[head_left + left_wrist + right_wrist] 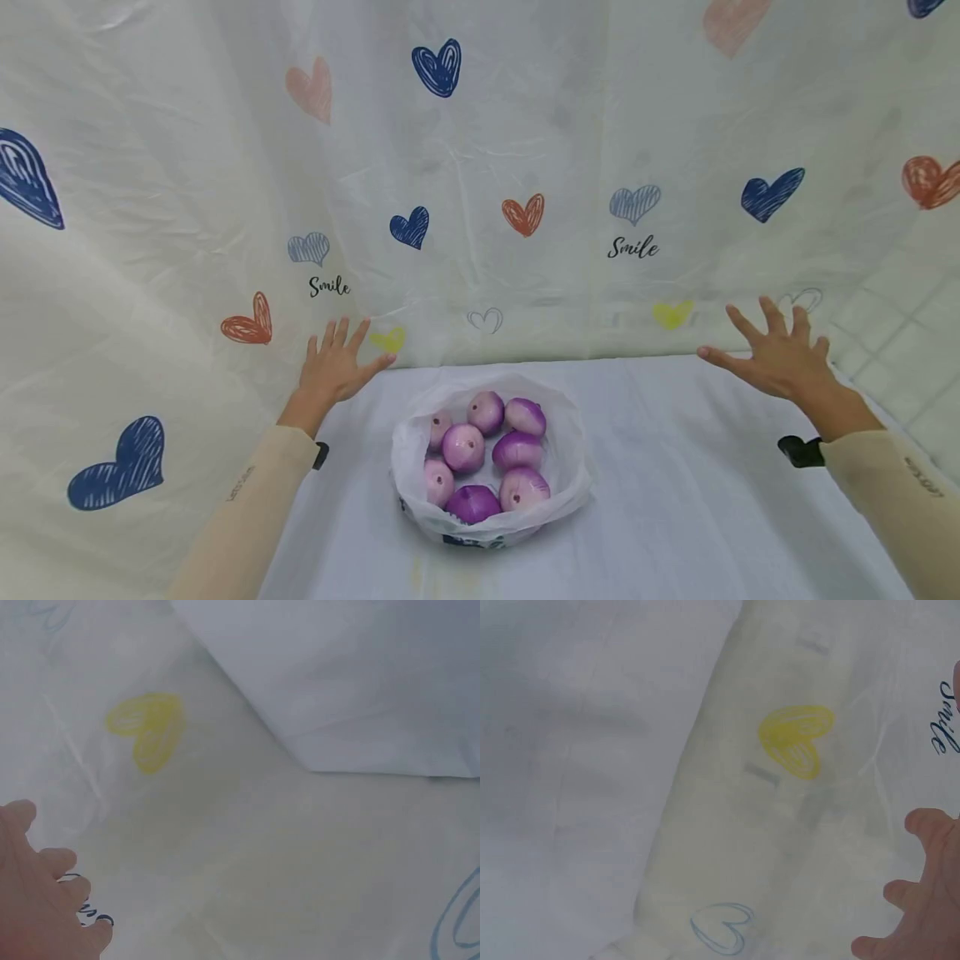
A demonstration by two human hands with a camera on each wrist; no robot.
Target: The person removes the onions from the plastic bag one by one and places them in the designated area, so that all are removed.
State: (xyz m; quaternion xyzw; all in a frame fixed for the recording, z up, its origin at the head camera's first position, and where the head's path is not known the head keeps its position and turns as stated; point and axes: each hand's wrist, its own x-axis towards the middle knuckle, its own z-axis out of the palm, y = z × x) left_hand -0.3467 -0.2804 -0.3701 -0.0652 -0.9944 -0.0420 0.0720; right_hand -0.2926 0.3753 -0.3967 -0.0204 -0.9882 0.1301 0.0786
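- Your left hand (333,367) and right hand (780,358) were well apart, each with fingers straight and spread, pointing away from you and the thumbs turned inward.
- The white plastic bag (573,471) sat on the table (667,475) between your arms, closer to the left one; its mouth faced up, roughly round, slightly longer from left to right, and dark print on its front faced you.
- Inside it lay eight purple-and-white onions (462,450); several, including one near the middle, had a spotted end turned up toward your head camera.
- The darker onion (472,505) at the front and the one (517,452) right of the middle had their long axes roughly left to right.
- Beyond the table's back edge hung a white sheet (480,142) printed with hearts and "Smile".
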